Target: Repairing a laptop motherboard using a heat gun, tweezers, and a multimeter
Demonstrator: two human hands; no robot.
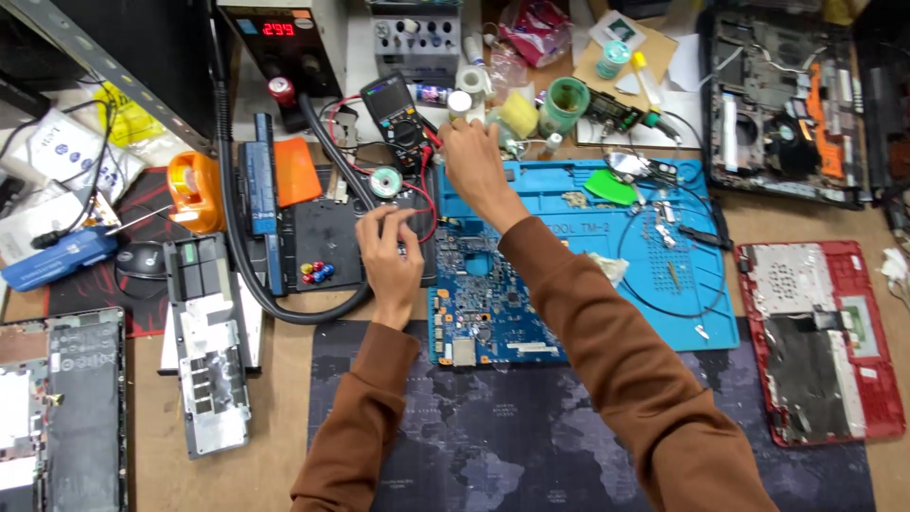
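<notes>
Your counter (pixel 284 417) is crowded with stripped laptop parts: a red laptop shell (pixel 820 341) lies at the right and a dark open chassis (pixel 782 104) sits far right. A blue work mat (pixel 664 284) spreads right of centre, and the blue circuit board (pixel 483 303) lies on its left part, overlapping a dark map-printed mat (pixel 493 436) nearer you. Your right hand (pixel 472 163) reaches far, just past the board, its grip pinched together at the red probe leads beside the black multimeter (pixel 398 118). Your left hand (pixel 389 251) rests at the board's left edge, fingers curled down, grip closed on something too small to tell.
</notes>
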